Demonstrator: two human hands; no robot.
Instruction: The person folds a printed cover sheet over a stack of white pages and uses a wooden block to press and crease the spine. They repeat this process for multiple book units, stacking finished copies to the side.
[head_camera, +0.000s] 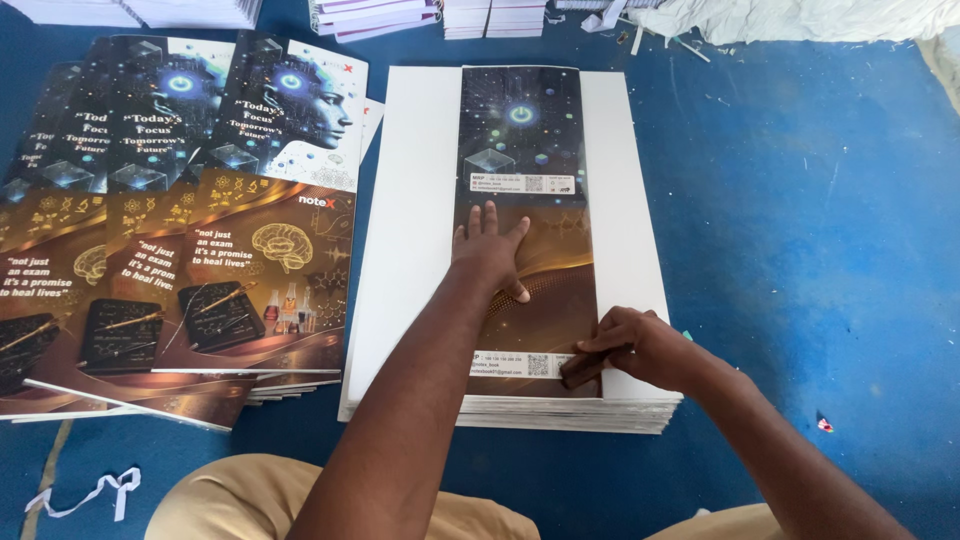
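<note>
A thick stack of white sheets (410, 200) lies on the blue floor in front of me. On top of it lies a long printed cover sheet (520, 130), dark blue at the far end and brown-gold nearer me. My left hand (488, 252) presses flat on the middle of this cover, fingers spread. My right hand (635, 345) sits at the cover's near right edge, fingers curled around a small dark block (578, 370) pressed against the sheet.
Fanned piles of printed covers (200, 230) lie to the left of the stack. Stacks of bound books (380, 15) and white cloth (800, 18) line the far edge. A white paper strip (95, 492) lies near my left knee. Blue floor (800, 220) stretches to the right.
</note>
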